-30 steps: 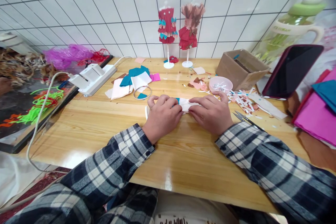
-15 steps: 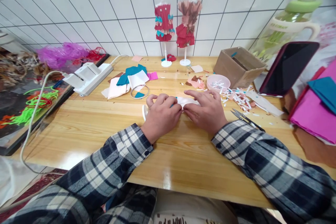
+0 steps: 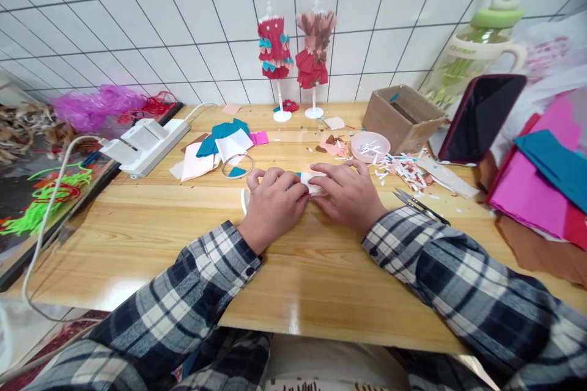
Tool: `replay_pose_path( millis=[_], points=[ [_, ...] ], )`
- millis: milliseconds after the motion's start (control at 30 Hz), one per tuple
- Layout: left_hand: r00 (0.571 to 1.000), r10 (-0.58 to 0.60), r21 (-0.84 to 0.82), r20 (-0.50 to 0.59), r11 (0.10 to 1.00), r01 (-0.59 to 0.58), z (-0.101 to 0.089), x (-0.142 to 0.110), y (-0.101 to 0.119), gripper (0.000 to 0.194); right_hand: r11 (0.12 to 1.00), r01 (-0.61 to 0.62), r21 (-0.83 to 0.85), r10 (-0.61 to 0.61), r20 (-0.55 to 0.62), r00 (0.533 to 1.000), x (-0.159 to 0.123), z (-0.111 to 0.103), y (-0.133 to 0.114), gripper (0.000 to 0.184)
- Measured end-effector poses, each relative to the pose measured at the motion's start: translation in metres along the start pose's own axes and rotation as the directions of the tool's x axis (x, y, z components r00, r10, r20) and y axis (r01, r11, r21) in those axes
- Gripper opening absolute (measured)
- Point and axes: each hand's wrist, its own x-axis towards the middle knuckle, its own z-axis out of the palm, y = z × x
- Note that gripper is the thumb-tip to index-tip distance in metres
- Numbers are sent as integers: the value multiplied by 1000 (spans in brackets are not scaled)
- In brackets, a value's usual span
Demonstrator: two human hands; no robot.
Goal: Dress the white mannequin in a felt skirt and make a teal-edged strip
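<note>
wooden surface against white tiles, left hand curled round a sideways mini dress form, right hand pinching its white wrap

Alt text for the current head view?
A person's left hand holds a white-and-teal piece over a wooden table, right hand touching it. Behind stand two dress forms; a cardboard box and snips are right, a power strip left.

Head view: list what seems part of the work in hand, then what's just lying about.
Seemingly part of it:
white-and-teal piece, held by left hand and right hand
white curved piece by the left hand
snips, untouched, perhaps a tool

Probably just lying about:
phone
power strip
bottle
</note>
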Motion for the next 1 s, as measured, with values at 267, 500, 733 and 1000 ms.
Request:
replay_pose_path(
  millis=[267,500,733,1000],
  points=[
    [949,-148,30,278,989,146,-33,6,-36,51,987,-130,91,128,29,991,-9,-8,21,50],
    [691,-151,-203,707,892,403,-27,9,-76,39,973,-228,-18,227,-65,972,-7,-6,28,40],
    [845,-185,-536,501,701,471,-11,12,-26,38,888,-369,275,458,-593,662,-5,-24,6,28],
    [828,-180,-681,531,491,544,-7,5,-13,43,836,-338,433,528,-467,709,-12,-22,7,16]
  ],
)
